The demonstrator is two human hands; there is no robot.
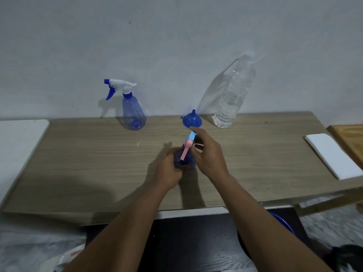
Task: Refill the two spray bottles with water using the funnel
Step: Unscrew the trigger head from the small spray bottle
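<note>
Left hand (170, 169) curls around the translucent blue body of the near spray bottle (187, 163), which stands on the wood-grain tabletop (94, 165). Right hand (208, 155) closes over its spray head (191, 136), a pale blue plastic block with a slim pink trigger (184, 152) hanging down. Just behind them a blue plastic funnel (192, 120) sits mouth-down, its narrow spout pointing up. The second spray bottle (134, 112), a clear bluish cone with a white head and blue trigger, stands further left by the wall. A tall ribbed clear water bottle (231, 101), partly filled, stands right of the funnel. A flat white rectangular pad (332, 154) lies at the right end.
</note>
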